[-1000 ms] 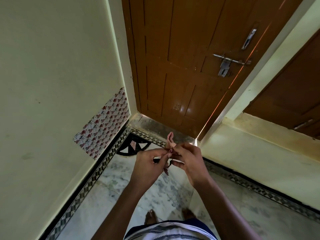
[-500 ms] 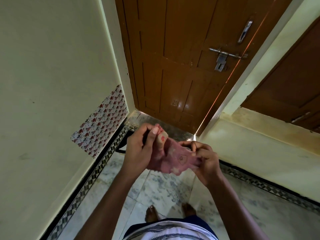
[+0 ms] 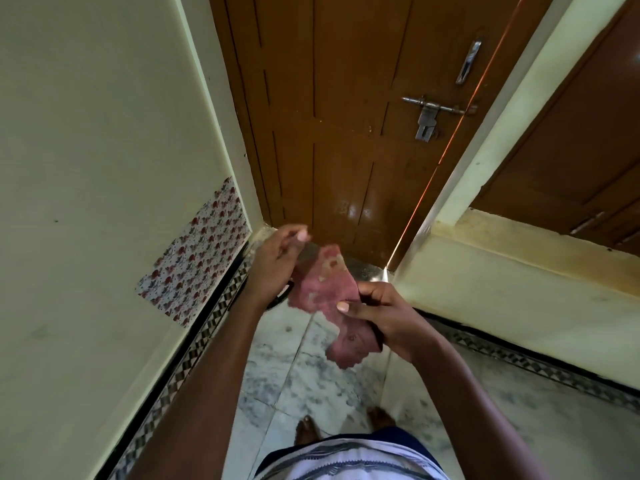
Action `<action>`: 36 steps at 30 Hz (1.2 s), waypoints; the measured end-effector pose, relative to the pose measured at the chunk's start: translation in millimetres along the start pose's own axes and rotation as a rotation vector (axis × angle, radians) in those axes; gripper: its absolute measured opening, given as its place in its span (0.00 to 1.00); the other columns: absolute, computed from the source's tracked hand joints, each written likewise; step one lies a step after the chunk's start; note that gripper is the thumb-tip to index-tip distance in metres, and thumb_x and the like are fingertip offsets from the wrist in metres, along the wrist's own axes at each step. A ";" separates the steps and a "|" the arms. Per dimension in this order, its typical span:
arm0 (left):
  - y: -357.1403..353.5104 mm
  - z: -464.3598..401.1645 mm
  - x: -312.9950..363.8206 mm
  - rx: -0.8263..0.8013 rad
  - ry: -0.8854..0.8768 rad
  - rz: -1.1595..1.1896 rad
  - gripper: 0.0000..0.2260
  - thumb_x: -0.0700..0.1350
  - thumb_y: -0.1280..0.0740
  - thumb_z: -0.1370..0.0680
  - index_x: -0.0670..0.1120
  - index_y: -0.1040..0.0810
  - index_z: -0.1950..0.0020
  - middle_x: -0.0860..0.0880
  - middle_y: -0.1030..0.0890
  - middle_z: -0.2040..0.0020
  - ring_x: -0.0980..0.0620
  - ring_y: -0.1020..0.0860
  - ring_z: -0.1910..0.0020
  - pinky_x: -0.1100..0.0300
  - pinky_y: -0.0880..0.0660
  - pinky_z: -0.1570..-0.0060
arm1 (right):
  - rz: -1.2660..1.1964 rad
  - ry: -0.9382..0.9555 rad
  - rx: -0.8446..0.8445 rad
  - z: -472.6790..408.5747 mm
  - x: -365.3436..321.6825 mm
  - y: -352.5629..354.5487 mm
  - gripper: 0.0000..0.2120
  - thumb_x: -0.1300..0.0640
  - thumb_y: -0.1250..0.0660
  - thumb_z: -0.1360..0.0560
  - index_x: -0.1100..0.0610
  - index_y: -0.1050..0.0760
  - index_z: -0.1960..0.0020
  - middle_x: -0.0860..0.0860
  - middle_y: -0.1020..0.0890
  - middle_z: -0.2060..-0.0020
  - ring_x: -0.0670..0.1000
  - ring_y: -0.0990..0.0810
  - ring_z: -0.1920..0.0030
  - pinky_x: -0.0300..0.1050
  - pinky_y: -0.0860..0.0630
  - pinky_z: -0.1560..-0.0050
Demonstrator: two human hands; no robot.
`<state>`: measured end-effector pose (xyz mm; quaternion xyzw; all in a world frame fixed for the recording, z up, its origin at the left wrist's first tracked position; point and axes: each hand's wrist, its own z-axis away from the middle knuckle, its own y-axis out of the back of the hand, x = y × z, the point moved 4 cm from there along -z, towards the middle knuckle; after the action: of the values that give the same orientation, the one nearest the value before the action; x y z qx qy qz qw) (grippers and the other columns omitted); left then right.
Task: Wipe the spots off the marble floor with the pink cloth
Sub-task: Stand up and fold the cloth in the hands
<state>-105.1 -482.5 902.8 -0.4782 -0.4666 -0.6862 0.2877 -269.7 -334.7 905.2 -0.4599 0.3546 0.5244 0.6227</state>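
1. Head view, the hands: the pink cloth (image 3: 320,292) is held up in the air between both hands, well above the marble floor (image 3: 301,368), in front of a brown door (image 3: 346,133). The left hand (image 3: 273,268) is blurred; its thumb and fingers seem to pinch the cloth's upper corner, though the exact contact is hard to read. The right hand (image 3: 384,315) grips the lower part, thumb pressed on top and fingers curled beneath.

2. Head view, how the cloth will handle: it looks thin, limp and light. It sags between the two grips and its free lower edge droops below the right hand. It should fold or bunch easily and carries no risk of breaking. For wiping, I judge it best gathered into a pad under the palm of one hand, rather than held by a corner, so that pressure reaches the floor.

3. Head view, how the cloth looks: a dull, mottled pink with paler patches near the top, a faint round mark near the bottom, and a scalloped lower edge.

4. Head view, the floor: pale marble with grey veining and a patterned border (image 3: 194,358) along the wall. The person's bare feet stand on it. Individual spots cannot be told apart from the veining here.
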 end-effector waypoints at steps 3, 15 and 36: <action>-38.4 32.7 -82.7 -0.191 0.391 0.111 0.39 0.74 0.51 0.22 0.50 0.24 0.25 0.47 0.15 0.38 0.41 0.22 0.28 0.43 0.33 0.26 | 0.010 0.001 0.089 -3.9 7.3 4.6 0.09 0.67 0.29 0.19 0.69 0.17 0.41 0.67 0.13 0.46 0.61 0.12 0.48 0.46 0.15 0.52; -113.3 65.9 -64.7 -0.215 0.586 1.172 0.40 0.68 0.28 0.25 0.46 0.28 0.20 0.31 0.25 0.27 0.33 0.23 0.29 0.36 0.29 0.24 | -0.224 -0.023 0.105 12.7 16.1 46.3 0.29 0.73 0.30 0.21 0.56 0.28 0.23 0.64 0.16 0.34 0.67 0.15 0.35 0.63 0.13 0.42; -314.8 -43.4 105.0 0.119 0.118 0.175 0.17 0.37 0.21 0.25 0.52 0.18 0.40 0.48 0.12 0.46 0.52 0.13 0.46 0.59 0.15 0.47 | 0.058 0.157 0.609 16.7 -31.3 353.8 0.14 0.65 0.22 0.23 0.51 0.16 0.43 0.53 0.10 0.49 0.49 0.11 0.48 0.41 0.15 0.53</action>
<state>-426.3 -391.2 880.4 -0.4579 -0.4451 -0.6566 0.4014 -623.1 -319.6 868.5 -0.2810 0.5554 0.3744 0.6873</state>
